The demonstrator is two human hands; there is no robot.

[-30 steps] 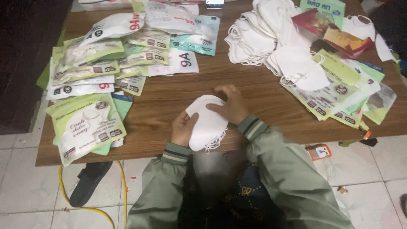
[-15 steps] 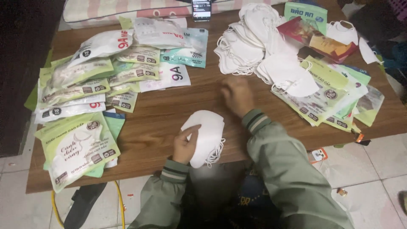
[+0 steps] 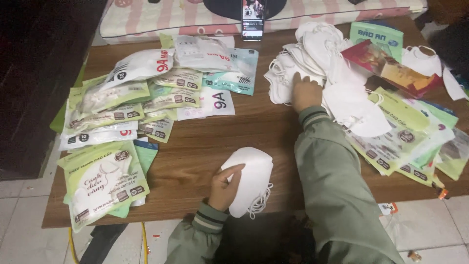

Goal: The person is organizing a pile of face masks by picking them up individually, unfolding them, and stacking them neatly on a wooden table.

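Observation:
My left hand (image 3: 223,188) holds a small stack of folded white face masks (image 3: 251,177) at the near edge of the wooden table (image 3: 254,132), their ear loops dangling over the edge. My right hand (image 3: 306,91) reaches far across the table and rests on a loose pile of white masks (image 3: 312,54) at the back right, fingers pressed onto the top mask. Whether it grips one I cannot tell. Both arms wear green jacket sleeves with striped cuffs.
Several filled green and white mask packets (image 3: 122,112) cover the table's left side. Empty green packets (image 3: 410,142) lie at the right, with a red packet (image 3: 391,66) behind them. A phone (image 3: 253,19) stands upright at the back edge. Tiled floor lies below.
My right hand left the mask stack and reached forward to the loose pile at the back right. My left hand stayed on the stack. The view shifted forward.

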